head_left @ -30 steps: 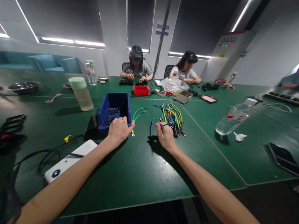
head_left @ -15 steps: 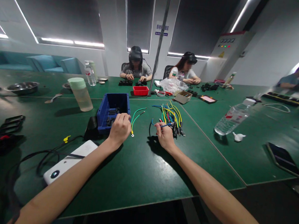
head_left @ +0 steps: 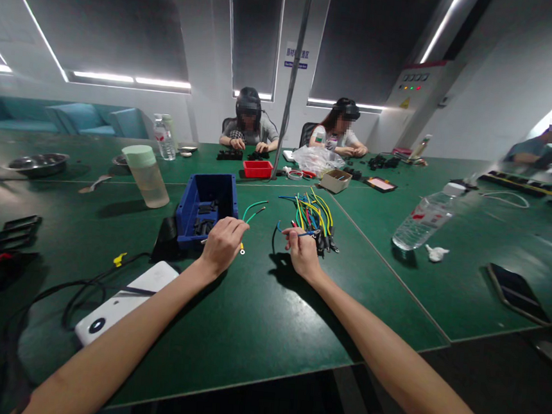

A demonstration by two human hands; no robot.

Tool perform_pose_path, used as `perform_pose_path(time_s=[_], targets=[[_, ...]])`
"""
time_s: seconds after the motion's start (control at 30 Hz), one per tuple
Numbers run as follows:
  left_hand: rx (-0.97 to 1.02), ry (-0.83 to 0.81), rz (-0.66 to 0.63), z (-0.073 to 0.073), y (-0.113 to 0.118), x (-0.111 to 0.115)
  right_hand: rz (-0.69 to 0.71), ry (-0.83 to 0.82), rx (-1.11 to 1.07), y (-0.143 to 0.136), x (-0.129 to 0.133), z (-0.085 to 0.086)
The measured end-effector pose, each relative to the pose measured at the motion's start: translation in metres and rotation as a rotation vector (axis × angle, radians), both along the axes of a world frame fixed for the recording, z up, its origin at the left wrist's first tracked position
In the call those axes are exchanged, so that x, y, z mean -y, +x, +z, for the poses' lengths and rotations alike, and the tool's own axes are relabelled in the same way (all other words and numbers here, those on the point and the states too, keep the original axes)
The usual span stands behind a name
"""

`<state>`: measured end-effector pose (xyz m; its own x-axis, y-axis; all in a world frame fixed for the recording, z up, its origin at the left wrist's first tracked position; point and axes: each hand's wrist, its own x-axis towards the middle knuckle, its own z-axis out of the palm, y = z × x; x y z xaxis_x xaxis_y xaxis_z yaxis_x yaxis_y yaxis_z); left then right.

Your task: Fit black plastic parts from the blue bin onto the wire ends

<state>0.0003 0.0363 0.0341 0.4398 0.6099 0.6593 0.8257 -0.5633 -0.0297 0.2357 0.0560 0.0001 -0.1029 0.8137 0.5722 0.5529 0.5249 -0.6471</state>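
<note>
Two bare hands over a dark green tabletop [head_left: 248,353], well apart from each other. In the right hand [head_left: 305,253], a slim blue insulated wire [head_left: 308,233], pinched between thumb and fingertips at the near-left side of a loose heap of yellow, green and blue wires [head_left: 321,212]. Left hand [head_left: 223,244] by the near right corner of a deep blue plastic bin [head_left: 183,212], fingers curled together over a curved pair of thin green wires [head_left: 252,205]; gripping or merely covering, cannot tell. Below those fingers, a yellow-sleeved metal ring terminal [head_left: 242,250].

Probably very light, springy rather than limp, smooth-skinned but not fragile. Best held mid-length or close behind the terminal, to keep from swinging; likely prone to tangling with neighbours in the heap.

Inside the bin, small black block-like parts [head_left: 204,228], loosely scattered. Farther back, a shallow bright red plastic tray [head_left: 257,174], contents impossible to make out, and a small open brown cardboard box [head_left: 334,185], holding slender pieces too small to identify. To the left, a leaning-looking translucent tumbler with a pale green lid [head_left: 146,183], partly filled with liquid; beyond, a round shiny metal bowl [head_left: 38,167].
</note>
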Motion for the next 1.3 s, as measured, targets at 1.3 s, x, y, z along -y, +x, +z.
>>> perform_pose_path(time_s=[1.3], targets=[[0.175, -0.439, -0.25, -0.032, 0.017, 0.023, 0.002, -0.083, 0.027, -0.009, -0.001, -0.012]])
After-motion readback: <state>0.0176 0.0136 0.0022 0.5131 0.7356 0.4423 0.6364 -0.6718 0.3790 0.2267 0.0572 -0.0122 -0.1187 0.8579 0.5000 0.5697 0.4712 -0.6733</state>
